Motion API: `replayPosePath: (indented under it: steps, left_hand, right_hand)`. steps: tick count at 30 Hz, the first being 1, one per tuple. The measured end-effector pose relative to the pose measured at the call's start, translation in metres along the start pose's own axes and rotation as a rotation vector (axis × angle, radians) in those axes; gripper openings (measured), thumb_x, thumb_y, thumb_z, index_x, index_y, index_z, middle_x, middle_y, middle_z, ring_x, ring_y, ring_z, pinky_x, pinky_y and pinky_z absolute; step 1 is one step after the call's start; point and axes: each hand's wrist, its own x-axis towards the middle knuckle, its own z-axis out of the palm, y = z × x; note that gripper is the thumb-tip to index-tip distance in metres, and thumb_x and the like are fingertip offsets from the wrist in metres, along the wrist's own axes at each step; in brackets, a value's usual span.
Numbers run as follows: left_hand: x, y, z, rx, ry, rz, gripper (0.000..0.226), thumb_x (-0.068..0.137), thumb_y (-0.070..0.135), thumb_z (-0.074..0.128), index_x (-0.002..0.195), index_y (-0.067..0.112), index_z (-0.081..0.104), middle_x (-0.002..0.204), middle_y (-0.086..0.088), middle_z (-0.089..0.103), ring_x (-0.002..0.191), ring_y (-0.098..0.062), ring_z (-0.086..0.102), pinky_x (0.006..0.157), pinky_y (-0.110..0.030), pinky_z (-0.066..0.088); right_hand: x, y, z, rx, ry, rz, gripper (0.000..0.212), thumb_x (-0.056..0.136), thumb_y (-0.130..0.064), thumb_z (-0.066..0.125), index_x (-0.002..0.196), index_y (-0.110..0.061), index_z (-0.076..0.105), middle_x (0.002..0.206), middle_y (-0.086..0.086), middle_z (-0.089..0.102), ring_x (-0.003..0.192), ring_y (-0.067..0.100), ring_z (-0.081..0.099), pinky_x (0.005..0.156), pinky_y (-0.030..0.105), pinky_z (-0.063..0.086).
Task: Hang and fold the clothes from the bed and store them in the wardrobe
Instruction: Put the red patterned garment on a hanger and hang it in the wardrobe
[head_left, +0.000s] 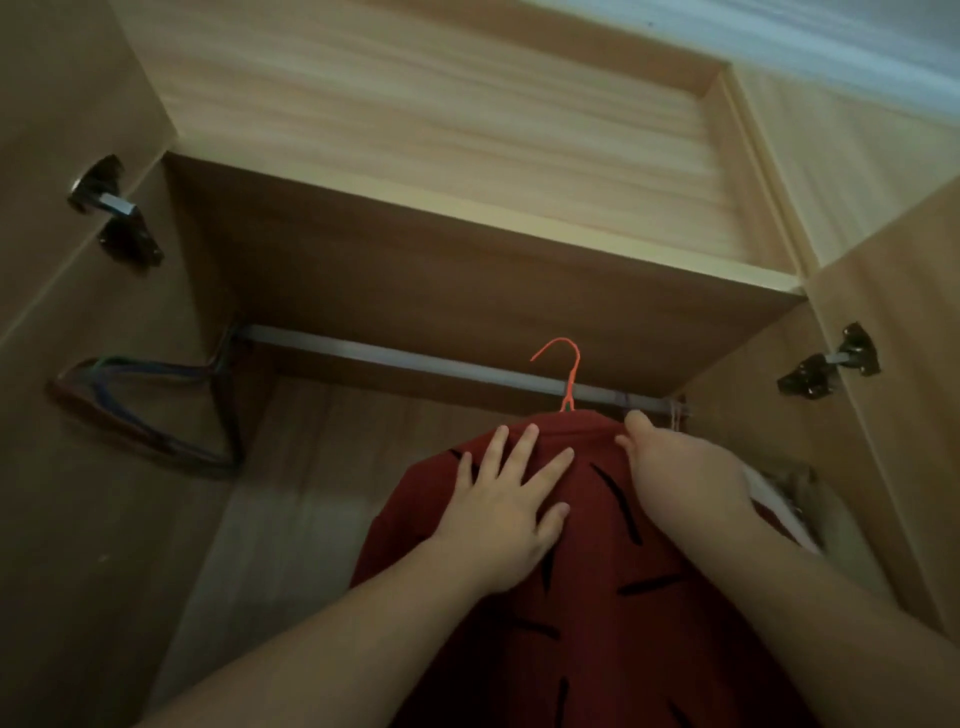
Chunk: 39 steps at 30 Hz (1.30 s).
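Observation:
A dark red garment with black dashes (587, 613) hangs on an orange hanger (569, 374) whose hook rises in front of the metal wardrobe rail (415, 361). My left hand (506, 504) lies flat on the garment's left shoulder, fingers spread. My right hand (675, 467) rests on the garment's right shoulder close under the rail, its fingers curled at the top edge of the cloth; a firm grip cannot be made out.
Several empty hangers (156, 410) hang bunched at the rail's left end. A wooden shelf (467, 270) sits above the rail. Open wardrobe doors with black hinges (117, 213) (831, 366) stand on both sides. Pale clothing (784, 499) hangs right of the red garment.

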Motion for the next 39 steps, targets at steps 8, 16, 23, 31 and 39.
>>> replayPosePath:
  steps: [8, 16, 23, 31, 39]
  left_hand:
    - [0.084, -0.045, 0.061, -0.237, -0.01, -0.067, 0.065, 0.091, 0.071, 0.013, 0.151, 0.052, -0.001, 0.165, 0.01, -0.012, 0.152, -0.018, -0.014, 0.117, -0.063, 0.006]
    - [0.12, -0.087, 0.095, -0.387, -0.094, -0.018, 0.069, 0.083, 0.083, 0.009, 0.145, 0.059, -0.009, 0.165, 0.015, -0.012, 0.152, -0.018, -0.014, 0.115, -0.065, 0.003]
    - [0.113, -0.091, 0.131, -0.386, -0.03, 0.049, 0.069, 0.087, 0.077, 0.013, 0.147, 0.054, -0.011, 0.165, 0.012, -0.006, 0.151, -0.018, -0.012, 0.114, -0.063, -0.003]
    - [0.051, -0.047, 0.133, -0.488, 0.106, 0.074, 0.077, 0.08, 0.073, 0.005, 0.152, 0.047, -0.003, 0.166, 0.008, 0.003, 0.152, -0.018, -0.004, 0.12, -0.056, 0.006]
    - [-0.055, 0.063, 0.074, -0.616, 0.085, 0.159, 0.071, 0.09, 0.065, 0.016, 0.156, 0.038, 0.011, 0.165, -0.005, 0.017, 0.152, -0.028, 0.007, 0.121, -0.055, 0.013]
  right_hand:
    - [0.085, -0.017, 0.068, -0.096, -0.006, 0.016, 0.021, 0.105, -0.039, 0.027, 0.092, -0.024, 0.035, 0.066, -0.005, 0.049, 0.062, 0.024, 0.055, 0.054, 0.035, 0.033]
    - [0.11, -0.044, 0.122, -0.248, -0.116, 0.035, 0.022, 0.103, -0.036, 0.038, 0.119, -0.026, 0.048, 0.067, -0.009, 0.044, 0.057, 0.011, 0.048, 0.049, 0.031, 0.038]
    - [0.081, -0.054, 0.14, -0.335, -0.237, 0.012, 0.025, 0.094, -0.041, 0.051, 0.117, -0.032, 0.046, 0.09, -0.009, 0.057, 0.078, 0.012, 0.06, 0.057, 0.03, 0.046]
    - [0.006, -0.05, 0.075, -0.557, -0.132, -0.02, 0.054, 0.098, -0.047, 0.031, 0.149, -0.028, 0.035, 0.137, 0.002, 0.054, 0.121, 0.028, 0.05, 0.09, 0.046, 0.043]
    - [-0.172, -0.009, -0.1, -0.699, -0.293, 0.145, 0.056, 0.097, -0.049, 0.033, 0.15, -0.03, 0.035, 0.149, 0.0, 0.045, 0.135, 0.027, 0.042, 0.096, 0.044, 0.044]
